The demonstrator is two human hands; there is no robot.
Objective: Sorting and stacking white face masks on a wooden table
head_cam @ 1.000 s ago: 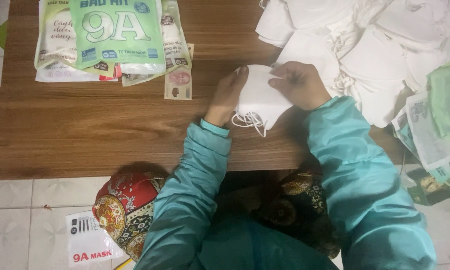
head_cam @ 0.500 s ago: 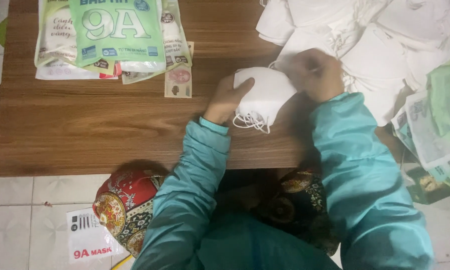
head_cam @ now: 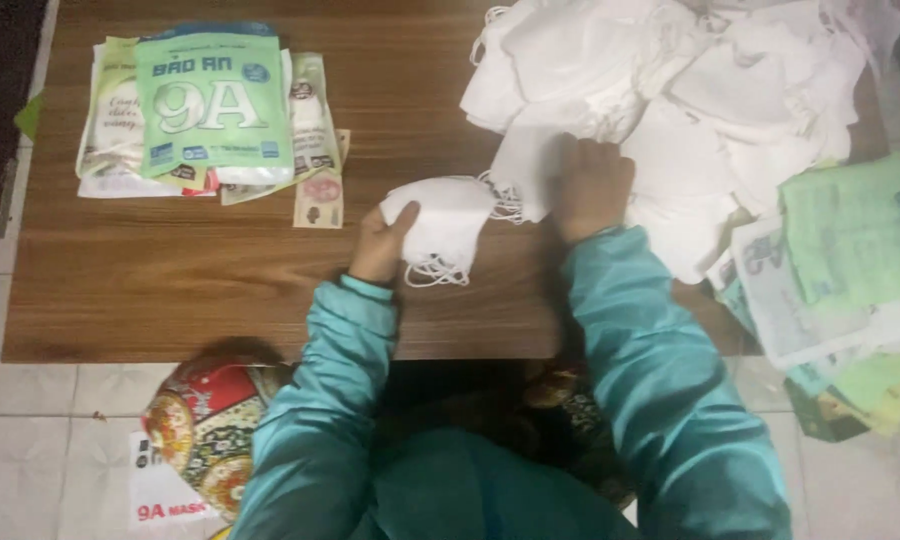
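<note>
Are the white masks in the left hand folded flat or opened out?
Folded flat: the masks form a compact stack in the left hand, ear loops dangling below.

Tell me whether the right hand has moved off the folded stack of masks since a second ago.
Yes. The right hand has left the stack of masks held by the left hand and moved right, onto the loose white mask pile.

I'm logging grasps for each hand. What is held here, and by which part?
The left hand grips a small stack of white masks by its left edge. The right hand rests on the mask pile, holding nothing clearly.
</note>
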